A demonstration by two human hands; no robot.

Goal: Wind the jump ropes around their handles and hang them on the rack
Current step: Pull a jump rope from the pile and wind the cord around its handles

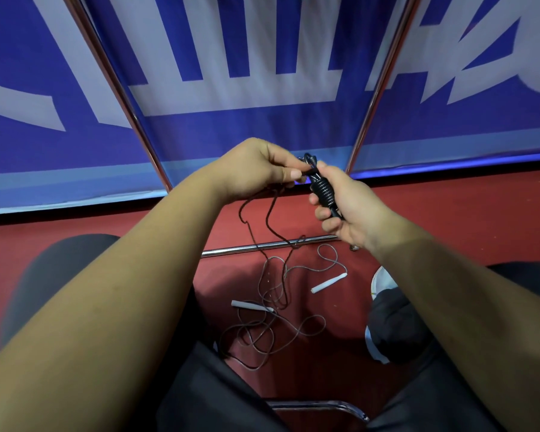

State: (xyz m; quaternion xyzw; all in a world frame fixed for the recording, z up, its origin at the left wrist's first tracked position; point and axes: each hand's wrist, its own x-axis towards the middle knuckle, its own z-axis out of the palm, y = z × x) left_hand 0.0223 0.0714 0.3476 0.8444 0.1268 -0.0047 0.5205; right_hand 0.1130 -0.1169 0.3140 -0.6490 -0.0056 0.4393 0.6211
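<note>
My right hand [345, 202] grips the black handles of a jump rope [321, 190], with several turns of black cord coiled round them. My left hand [256, 169] pinches the cord just left of the coil. The loose dark cord [262, 219] hangs from my left hand down to the floor. A second jump rope with two white handles [328, 283] [250, 306] lies tangled on the red floor between my knees. The metal rack's two slanted poles [119, 88] [384, 79] rise in front of me.
A blue and white banner [262, 57] stands behind the rack. The rack's low chrome crossbar [262, 247] lies on the red floor. My dark-trousered legs and a white shoe [382, 280] flank the loose rope. A chrome chair edge [318, 406] shows at the bottom.
</note>
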